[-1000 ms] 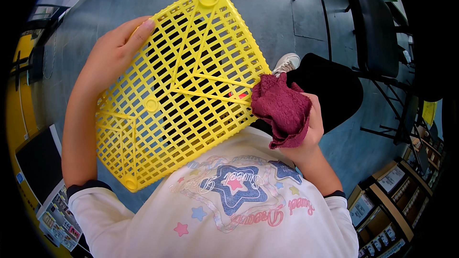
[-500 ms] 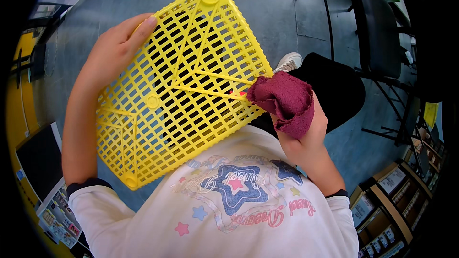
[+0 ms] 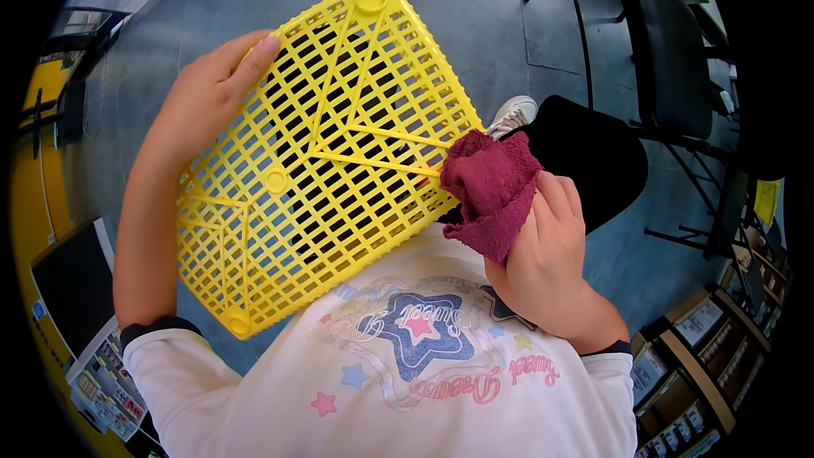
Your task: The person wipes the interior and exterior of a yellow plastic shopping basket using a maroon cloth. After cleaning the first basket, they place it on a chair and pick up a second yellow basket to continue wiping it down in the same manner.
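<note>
A yellow plastic lattice crate (image 3: pixel 322 144) is held up bottom-side toward me, tilted, in front of my chest. My left hand (image 3: pixel 208 93) grips its upper left edge, fingers over the rim. My right hand (image 3: pixel 543 254) clutches a bunched dark red cloth (image 3: pixel 492 187), which presses against the crate's right edge. My white shirt with a star print fills the lower part of the view.
Grey floor lies below. A black chair (image 3: pixel 670 59) stands at the upper right, with my dark trouser leg and a white shoe (image 3: pixel 513 114) beside it. Shelves with boxed goods (image 3: pixel 695 356) line the lower right; a yellow fixture runs along the left edge.
My right hand with the red cloth has slid left and slightly up along the crate's right edge. The crate and my left hand have hardly moved.
</note>
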Action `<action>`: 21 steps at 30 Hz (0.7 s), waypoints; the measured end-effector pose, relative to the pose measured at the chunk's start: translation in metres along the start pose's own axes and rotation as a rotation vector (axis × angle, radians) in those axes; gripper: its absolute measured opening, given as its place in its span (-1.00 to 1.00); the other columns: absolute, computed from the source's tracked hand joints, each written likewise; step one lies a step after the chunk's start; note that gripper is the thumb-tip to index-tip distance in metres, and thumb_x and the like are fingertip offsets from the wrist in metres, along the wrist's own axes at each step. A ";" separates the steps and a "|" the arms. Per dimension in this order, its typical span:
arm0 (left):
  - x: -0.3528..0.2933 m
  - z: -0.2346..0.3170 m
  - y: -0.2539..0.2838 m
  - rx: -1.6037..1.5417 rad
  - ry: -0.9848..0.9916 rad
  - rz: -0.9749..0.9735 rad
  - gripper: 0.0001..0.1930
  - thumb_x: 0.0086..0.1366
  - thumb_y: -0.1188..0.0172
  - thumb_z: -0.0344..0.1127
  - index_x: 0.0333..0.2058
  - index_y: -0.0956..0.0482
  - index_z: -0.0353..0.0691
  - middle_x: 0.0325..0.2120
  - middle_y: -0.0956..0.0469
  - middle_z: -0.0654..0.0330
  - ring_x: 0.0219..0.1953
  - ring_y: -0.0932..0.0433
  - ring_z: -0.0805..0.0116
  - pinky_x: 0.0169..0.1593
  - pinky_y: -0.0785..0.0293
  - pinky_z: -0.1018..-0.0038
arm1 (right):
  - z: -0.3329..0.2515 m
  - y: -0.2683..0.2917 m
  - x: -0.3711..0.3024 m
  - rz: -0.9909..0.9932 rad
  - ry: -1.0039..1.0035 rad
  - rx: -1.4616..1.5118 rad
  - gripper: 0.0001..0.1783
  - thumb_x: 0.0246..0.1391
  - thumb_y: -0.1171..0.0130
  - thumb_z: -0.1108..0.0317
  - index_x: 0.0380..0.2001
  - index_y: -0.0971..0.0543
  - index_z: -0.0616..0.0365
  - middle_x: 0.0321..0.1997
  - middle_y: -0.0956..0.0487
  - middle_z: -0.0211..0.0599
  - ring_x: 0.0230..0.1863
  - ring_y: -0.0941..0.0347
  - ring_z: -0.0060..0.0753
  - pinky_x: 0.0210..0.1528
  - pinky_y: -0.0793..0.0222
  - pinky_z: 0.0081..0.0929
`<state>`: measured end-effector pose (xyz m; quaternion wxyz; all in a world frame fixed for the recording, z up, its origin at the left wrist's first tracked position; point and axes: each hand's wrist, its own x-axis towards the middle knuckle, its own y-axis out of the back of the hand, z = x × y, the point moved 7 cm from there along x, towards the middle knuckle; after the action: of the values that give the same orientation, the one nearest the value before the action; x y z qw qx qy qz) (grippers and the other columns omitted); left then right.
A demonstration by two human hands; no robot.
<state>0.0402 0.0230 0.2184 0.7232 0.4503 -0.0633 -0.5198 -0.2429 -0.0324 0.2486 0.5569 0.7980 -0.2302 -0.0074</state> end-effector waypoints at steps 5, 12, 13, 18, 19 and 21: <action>0.000 -0.002 0.000 0.006 0.018 -0.007 -0.52 0.41 0.08 0.01 0.07 -0.46 -0.26 -0.10 -0.55 0.11 -0.06 -0.48 0.40 0.06 -0.31 0.52 | 0.005 -0.001 0.003 0.054 -0.077 0.122 -0.56 -0.36 -0.23 0.56 -0.24 -0.52 0.32 -0.27 -0.51 -0.10 -0.22 -0.40 -0.05 -0.18 -0.27 -0.24; 0.001 -0.003 -0.001 0.005 0.012 -0.011 -0.51 0.41 0.08 0.02 0.07 -0.46 -0.26 -0.10 -0.55 0.11 -0.05 -0.48 0.40 0.06 -0.32 0.52 | 0.035 -0.007 0.010 0.082 -0.308 0.540 -0.59 -0.24 -0.17 0.62 -0.20 -0.58 0.12 -0.22 -0.57 -0.17 -0.24 -0.46 -0.04 -0.18 -0.34 -0.28; 0.001 -0.003 -0.001 0.000 0.006 -0.010 -0.51 0.41 0.07 0.01 0.07 -0.46 -0.26 -0.09 -0.55 0.11 -0.05 -0.48 0.40 0.06 -0.31 0.52 | 0.034 -0.006 0.012 0.073 -0.306 0.558 -0.59 -0.23 -0.16 0.63 -0.20 -0.58 0.11 -0.22 -0.57 -0.17 -0.24 -0.46 -0.03 -0.18 -0.35 -0.28; 0.000 -0.004 -0.001 0.028 -0.068 0.053 -0.51 0.40 0.13 0.09 0.02 -0.51 -0.16 -0.18 -0.59 0.11 -0.11 -0.54 0.29 0.00 -0.37 0.47 | 0.018 -0.002 0.019 -0.055 -0.110 0.246 -0.70 -0.31 -0.21 0.54 -0.35 -0.54 0.25 -0.35 -0.54 -0.17 -0.30 -0.43 -0.11 -0.23 -0.30 -0.32; 0.000 -0.004 -0.001 0.031 -0.070 0.051 -0.51 0.40 0.13 0.09 0.02 -0.51 -0.16 -0.17 -0.59 0.12 -0.11 -0.54 0.29 0.00 -0.37 0.46 | 0.012 -0.002 0.018 -0.098 -0.072 0.128 -0.71 -0.33 -0.22 0.52 -0.38 -0.53 0.28 -0.38 -0.53 -0.18 -0.31 -0.43 -0.13 -0.24 -0.28 -0.33; 0.000 -0.003 -0.001 0.037 -0.075 0.046 -0.52 0.40 0.13 0.09 0.02 -0.51 -0.15 -0.17 -0.59 0.12 -0.10 -0.54 0.29 0.00 -0.37 0.46 | 0.002 0.001 0.018 -0.080 -0.010 0.028 -0.71 -0.36 -0.23 0.48 -0.42 -0.51 0.29 -0.41 -0.51 -0.18 -0.32 -0.41 -0.17 -0.24 -0.26 -0.33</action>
<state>0.0415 0.0246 0.2155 0.7237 0.4423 -0.1104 -0.5181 -0.2276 -0.0411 0.2530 0.5439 0.8142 -0.2010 -0.0307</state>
